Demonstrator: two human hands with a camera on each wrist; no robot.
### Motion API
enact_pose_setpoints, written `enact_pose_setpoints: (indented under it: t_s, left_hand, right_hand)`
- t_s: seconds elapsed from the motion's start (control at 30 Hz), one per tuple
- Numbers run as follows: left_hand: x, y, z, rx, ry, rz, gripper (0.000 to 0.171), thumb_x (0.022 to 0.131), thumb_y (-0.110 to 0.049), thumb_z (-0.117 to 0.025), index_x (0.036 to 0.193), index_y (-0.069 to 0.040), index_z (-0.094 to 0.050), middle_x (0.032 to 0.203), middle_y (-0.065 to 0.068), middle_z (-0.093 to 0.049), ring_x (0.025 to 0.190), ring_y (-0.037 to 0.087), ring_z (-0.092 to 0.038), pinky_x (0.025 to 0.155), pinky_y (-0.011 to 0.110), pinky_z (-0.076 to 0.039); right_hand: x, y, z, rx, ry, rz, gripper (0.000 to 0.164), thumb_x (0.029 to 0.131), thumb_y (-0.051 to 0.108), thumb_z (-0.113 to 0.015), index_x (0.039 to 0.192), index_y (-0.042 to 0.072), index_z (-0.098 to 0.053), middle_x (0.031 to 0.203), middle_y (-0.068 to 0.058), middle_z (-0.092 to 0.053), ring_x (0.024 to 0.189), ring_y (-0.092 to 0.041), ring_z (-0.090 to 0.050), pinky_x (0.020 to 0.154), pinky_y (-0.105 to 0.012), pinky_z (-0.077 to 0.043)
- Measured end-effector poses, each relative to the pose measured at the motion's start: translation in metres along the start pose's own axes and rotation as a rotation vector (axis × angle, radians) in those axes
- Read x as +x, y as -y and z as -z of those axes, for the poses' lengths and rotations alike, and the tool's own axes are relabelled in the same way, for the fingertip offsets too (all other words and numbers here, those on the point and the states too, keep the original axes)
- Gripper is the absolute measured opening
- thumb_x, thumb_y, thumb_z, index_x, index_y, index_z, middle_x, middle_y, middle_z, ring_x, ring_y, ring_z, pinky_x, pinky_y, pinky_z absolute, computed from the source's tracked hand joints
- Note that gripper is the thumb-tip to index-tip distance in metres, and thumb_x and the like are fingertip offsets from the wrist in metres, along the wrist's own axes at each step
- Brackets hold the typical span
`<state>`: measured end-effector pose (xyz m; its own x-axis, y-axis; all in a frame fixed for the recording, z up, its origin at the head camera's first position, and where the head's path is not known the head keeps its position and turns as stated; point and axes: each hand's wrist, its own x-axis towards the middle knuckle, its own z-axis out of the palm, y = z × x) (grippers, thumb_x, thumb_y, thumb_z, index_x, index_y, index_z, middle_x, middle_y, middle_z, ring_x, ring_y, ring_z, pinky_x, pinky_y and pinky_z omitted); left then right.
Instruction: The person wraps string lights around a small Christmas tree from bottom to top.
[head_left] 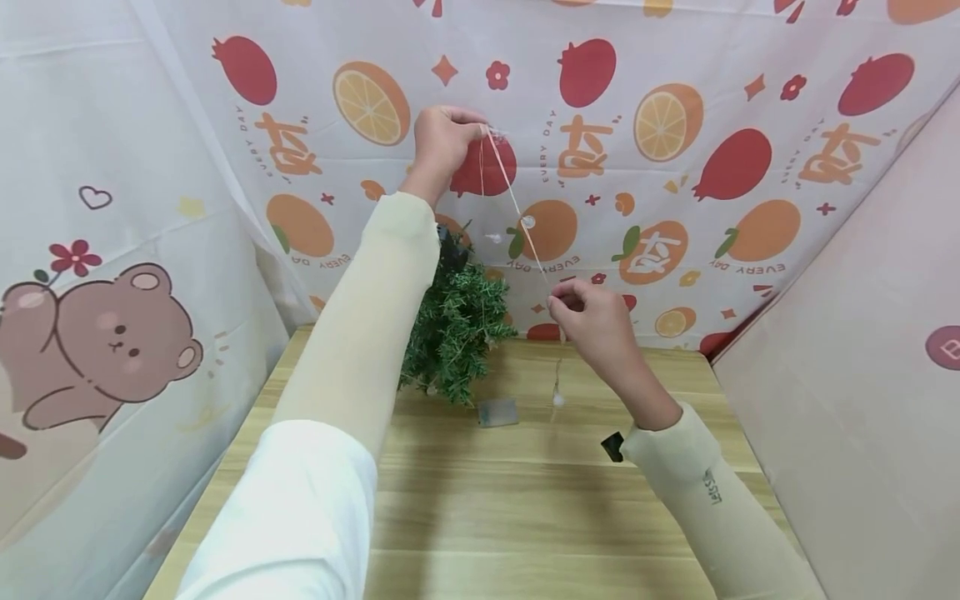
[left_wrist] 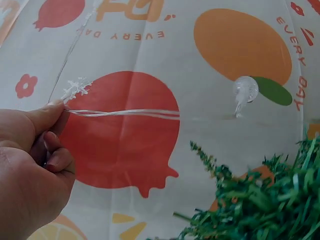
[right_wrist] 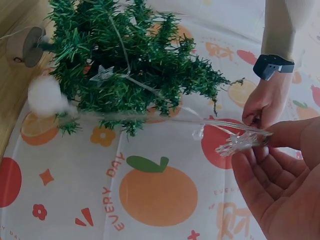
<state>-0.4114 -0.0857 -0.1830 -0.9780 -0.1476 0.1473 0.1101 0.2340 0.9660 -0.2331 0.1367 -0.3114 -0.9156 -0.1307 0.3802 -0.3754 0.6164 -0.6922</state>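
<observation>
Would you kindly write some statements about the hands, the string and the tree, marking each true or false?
1. The string is in the grip of the left hand. True.
2. In the head view, the right hand is above the left. False: it is below.
3. The string hangs slack between the hands. False: it runs nearly straight.
4. The tree is red. False: it is green.
5. A star shows against the tree. True.
</observation>
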Motion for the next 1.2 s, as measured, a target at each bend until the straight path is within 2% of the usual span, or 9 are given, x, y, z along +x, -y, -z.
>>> enact_pose_setpoints:
  t_s: [0.23,0.47,0.57,0.73,0.83,0.9,1.0,1.1,1.2]
  left_hand:
    - [0.004,0.001,0.013,0.001,0.018,0.008,0.021,0.098,-0.021,-0.067,0.116,-0.019,-0.078,0.131,-0.001,-0.064,0.118,0.013,-0.056,0.1,0.033,-0.053]
    - [0.006,0.002,0.026,0.037,0.02,-0.037,0.019,0.097,-0.02,-0.069,0.112,-0.016,-0.079,0.125,-0.001,-0.066,0.11,0.011,-0.057,0.097,0.029,-0.054]
    - [0.006,0.002,0.028,0.077,0.055,-0.034,0.018,0.096,-0.02,-0.07,0.112,-0.016,-0.079,0.121,0.0,-0.068,0.109,0.011,-0.058,0.097,0.03,-0.054]
    - [0.008,0.003,0.033,0.123,0.132,-0.049,0.019,0.095,-0.021,-0.071,0.113,-0.016,-0.079,0.118,-0.002,-0.068,0.114,0.011,-0.056,0.1,0.031,-0.051]
    - [0.012,0.01,0.037,0.166,0.174,-0.066,0.021,0.095,-0.022,-0.072,0.114,-0.014,-0.078,0.118,-0.004,-0.067,0.119,0.011,-0.054,0.103,0.032,-0.047]
    - [0.016,0.017,0.042,0.206,0.197,-0.072,0.022,0.095,-0.023,-0.071,0.115,-0.014,-0.078,0.117,-0.005,-0.067,0.116,0.009,-0.053,0.1,0.03,-0.046]
    - [0.02,0.028,0.048,0.243,0.22,-0.047,0.021,0.095,-0.026,-0.072,0.113,-0.017,-0.078,0.114,-0.007,-0.068,0.101,0.009,-0.052,0.082,0.03,-0.046]
    - [0.022,0.038,0.051,0.237,0.239,-0.03,0.021,0.095,-0.029,-0.072,0.112,-0.019,-0.078,0.117,-0.007,-0.067,0.098,0.009,-0.051,0.076,0.03,-0.043]
    - [0.023,0.05,0.053,0.186,0.242,-0.033,0.022,0.095,-0.029,-0.072,0.113,-0.018,-0.078,0.121,-0.007,-0.065,0.105,0.01,-0.051,0.083,0.03,-0.041]
  right_hand:
    - [-0.002,-0.005,0.0,-0.07,0.006,-0.005,0.017,0.097,0.015,-0.066,0.108,0.006,-0.074,0.098,-0.008,-0.074,0.085,-0.02,-0.068,0.072,-0.035,-0.055]
    - [-0.007,-0.006,0.0,-0.044,0.007,-0.043,0.022,0.099,0.018,-0.065,0.115,0.006,-0.074,0.1,-0.008,-0.076,0.087,-0.018,-0.072,0.073,-0.035,-0.058]
    - [-0.011,-0.007,0.001,-0.024,-0.017,-0.041,0.023,0.099,0.016,-0.065,0.117,0.005,-0.074,0.099,-0.01,-0.077,0.087,-0.02,-0.074,0.074,-0.037,-0.059]
    - [-0.016,-0.009,0.004,-0.019,-0.094,0.032,0.021,0.1,0.012,-0.064,0.116,0.002,-0.074,0.097,-0.012,-0.077,0.083,-0.022,-0.075,0.073,-0.038,-0.06]
    - [-0.019,-0.009,0.004,-0.023,-0.122,0.068,0.021,0.101,0.012,-0.063,0.116,0.002,-0.073,0.096,-0.011,-0.077,0.082,-0.02,-0.074,0.069,-0.033,-0.06]
    - [-0.02,-0.009,0.002,-0.024,-0.138,0.083,0.021,0.101,0.013,-0.062,0.116,0.003,-0.073,0.093,-0.01,-0.077,0.081,-0.02,-0.073,0.063,-0.027,-0.057]
    - [-0.02,-0.005,0.0,-0.017,-0.166,0.097,0.018,0.101,0.013,-0.063,0.114,0.003,-0.072,0.087,-0.009,-0.075,0.076,-0.019,-0.071,0.056,-0.021,-0.05]
    - [-0.018,0.001,-0.002,0.032,-0.18,0.106,0.016,0.101,0.013,-0.063,0.11,0.002,-0.069,0.083,-0.009,-0.073,0.073,-0.019,-0.07,0.056,-0.022,-0.052]
    - [-0.017,0.009,-0.004,0.141,-0.164,0.095,0.018,0.101,0.018,-0.063,0.108,0.002,-0.067,0.083,-0.01,-0.071,0.072,-0.022,-0.07,0.06,-0.027,-0.057]
